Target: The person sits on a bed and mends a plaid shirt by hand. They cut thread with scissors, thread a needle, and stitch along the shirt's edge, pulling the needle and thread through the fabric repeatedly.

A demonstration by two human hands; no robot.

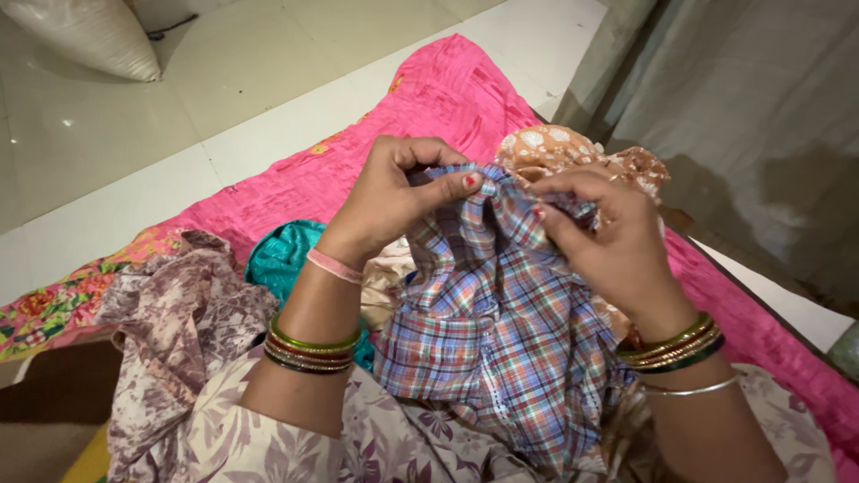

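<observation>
My left hand (394, 192) and my right hand (604, 234) both pinch the top edge of a plaid shirt (501, 331) of blue, red and white checks. The shirt hangs down from my fingers over my lap. Bangles ring both wrists. An orange cloth with a white print (548, 148) lies just behind my hands, partly hidden by them.
A pink quilted sheet (429, 98) covers the floor under the clothes. A teal garment (282, 255) and a mauve patterned cloth (179, 313) lie to the left. White floor tiles (134, 134) and a white sack (94, 36) are at the far left; grey curtains (743, 107) hang at right.
</observation>
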